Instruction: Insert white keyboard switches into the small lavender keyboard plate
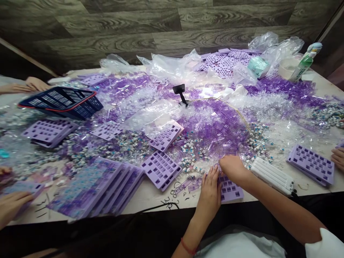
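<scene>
A light-purple keyboard case panel (230, 190) with rows of square holes lies flat at the table's front edge, partly covered by both hands. My left hand (211, 188) rests along its left side, fingers stretched out. My right hand (232, 167) is curled over the panel's far part with fingers closed and pointing down; whatever is in them is hidden. Just beyond the hands are a heap of clear purple plastic pieces (217, 123) and scattered small white-and-blue switches (192, 148). A white ribbed plastic block (272, 175) lies to the right of my right forearm.
Filled panels (107, 190) lean in a stack at left, beside a bare holed panel (162, 170). Further back are a dark blue basket (77, 104), a black stand (182, 95), plastic bags (169, 66) and a green bottle (305, 64). Other people's hands (16, 204) work at the table's sides.
</scene>
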